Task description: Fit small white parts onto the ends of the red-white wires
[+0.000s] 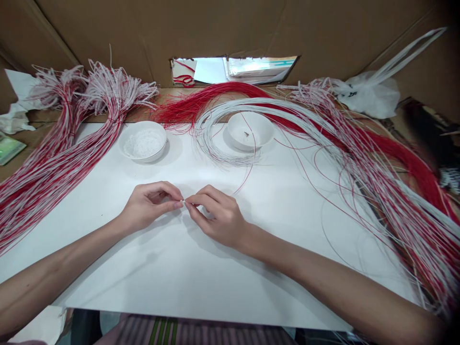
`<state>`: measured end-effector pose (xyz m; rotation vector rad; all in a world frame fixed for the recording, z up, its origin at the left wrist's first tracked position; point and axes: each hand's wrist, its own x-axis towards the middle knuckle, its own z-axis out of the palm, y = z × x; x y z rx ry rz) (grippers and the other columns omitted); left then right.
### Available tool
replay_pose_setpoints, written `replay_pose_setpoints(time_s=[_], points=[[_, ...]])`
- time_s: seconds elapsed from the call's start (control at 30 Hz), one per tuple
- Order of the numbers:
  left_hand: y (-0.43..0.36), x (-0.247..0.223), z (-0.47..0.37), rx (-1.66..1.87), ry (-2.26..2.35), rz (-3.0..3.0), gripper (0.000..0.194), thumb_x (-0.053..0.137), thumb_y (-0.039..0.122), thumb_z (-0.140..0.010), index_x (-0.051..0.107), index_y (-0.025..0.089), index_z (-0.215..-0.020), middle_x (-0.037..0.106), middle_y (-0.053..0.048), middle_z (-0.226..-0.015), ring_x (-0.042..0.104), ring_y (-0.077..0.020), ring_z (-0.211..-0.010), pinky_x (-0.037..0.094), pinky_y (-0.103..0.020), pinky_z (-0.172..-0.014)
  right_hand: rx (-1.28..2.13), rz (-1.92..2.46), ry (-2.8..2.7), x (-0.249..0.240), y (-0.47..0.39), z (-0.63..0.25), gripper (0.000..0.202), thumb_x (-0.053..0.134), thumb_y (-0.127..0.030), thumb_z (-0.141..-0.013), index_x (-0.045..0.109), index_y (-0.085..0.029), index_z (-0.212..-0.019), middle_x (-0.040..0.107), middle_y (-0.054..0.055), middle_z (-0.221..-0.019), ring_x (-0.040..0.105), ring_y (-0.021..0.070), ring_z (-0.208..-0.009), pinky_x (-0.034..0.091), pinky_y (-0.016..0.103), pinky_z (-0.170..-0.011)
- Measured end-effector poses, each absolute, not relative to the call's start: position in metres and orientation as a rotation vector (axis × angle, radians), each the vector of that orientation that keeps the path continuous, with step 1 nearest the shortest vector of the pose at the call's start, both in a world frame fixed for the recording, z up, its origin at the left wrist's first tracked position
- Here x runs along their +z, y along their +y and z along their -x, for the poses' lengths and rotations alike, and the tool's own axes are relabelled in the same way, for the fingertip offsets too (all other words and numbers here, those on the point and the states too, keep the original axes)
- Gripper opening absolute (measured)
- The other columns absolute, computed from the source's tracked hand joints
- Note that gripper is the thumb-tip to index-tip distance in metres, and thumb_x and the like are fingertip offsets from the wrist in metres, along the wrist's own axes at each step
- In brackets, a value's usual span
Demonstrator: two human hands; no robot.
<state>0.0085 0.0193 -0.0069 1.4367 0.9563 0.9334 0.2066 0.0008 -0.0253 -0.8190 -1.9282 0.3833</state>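
My left hand (153,205) and my right hand (215,213) meet fingertip to fingertip above the white board (143,282). Each pinches with thumb and forefinger at a tiny white piece (183,201) between them, too small to make out. Behind my left hand stands a white bowl (143,141) holding small white bits. Beyond my right hand is a second white bowl (250,131) with a small brown bit inside. A curved bundle of white strands (215,115) passes around and over this bowl, and a thin red strand lies across it.
Red and white strand bundles (86,148) with frayed white tops lie at the left. More red and white strands (381,182) run down the right side. A cardboard wall (230,28) with a cut-out slot rises behind. A white plastic bag (373,96) sits at the back right.
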Motion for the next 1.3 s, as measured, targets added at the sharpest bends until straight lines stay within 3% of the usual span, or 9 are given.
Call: replay_pose_setpoints(time_s=[0.83,1.3], points=[[0.0174,-0.0047,-0.0098,0.946,0.968,-1.471,0.01,0.078,0.014,-0.073,0.07,0.019,-0.076,0.069,-0.002,-0.079,0.063,-0.0117,-0.076,0.051,-0.022,-0.069,0.358,0.865,-1.943,-0.0267,-0.0001,-0.2064,0.011,0.056,-0.013,-0.09,0.067,-0.016,-0.088,0.063,0.002,-0.077,0.056,0.0074,-0.063,0.044,0.019,-0.051],[0.0167,-0.0089,-0.0038,0.976,0.967,-1.857,0.009,0.073,0.02,-0.081,0.068,0.021,-0.089,0.07,-0.004,-0.084,0.063,-0.0168,-0.078,0.052,-0.033,-0.071,0.372,0.86,-2.0,-0.0277,0.0002,-0.2066,0.012,0.053,-0.012,-0.091,0.064,-0.016,-0.088,0.06,0.003,-0.078,0.055,0.0083,-0.064,0.045,0.019,-0.052]])
